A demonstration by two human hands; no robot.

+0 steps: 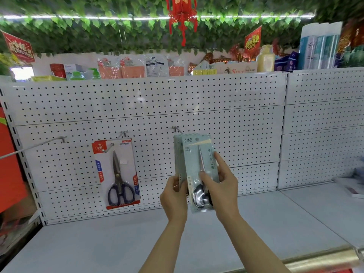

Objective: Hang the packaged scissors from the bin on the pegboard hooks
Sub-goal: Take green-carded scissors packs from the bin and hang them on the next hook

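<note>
Both hands are raised at the centre of the frame in front of the white perforated metal pegboard (149, 107). The left hand (174, 196) grips the lower left edge of a stack of pale green carded scissors packages (194, 154). The right hand (224, 186) grips the front package of that stack, thumb across its face and index finger extended up its right side. The top of the stack sits just below the centre metal peg hook (177, 130); whether it is threaded onto the hook cannot be determined. At centre left, a red-and-white carded package of dark-handled scissors (117, 174) hangs from a second hook (123, 133). A long bare hook (39, 143) projects at far left. The grey shelf (118, 243) lies below.
</note>
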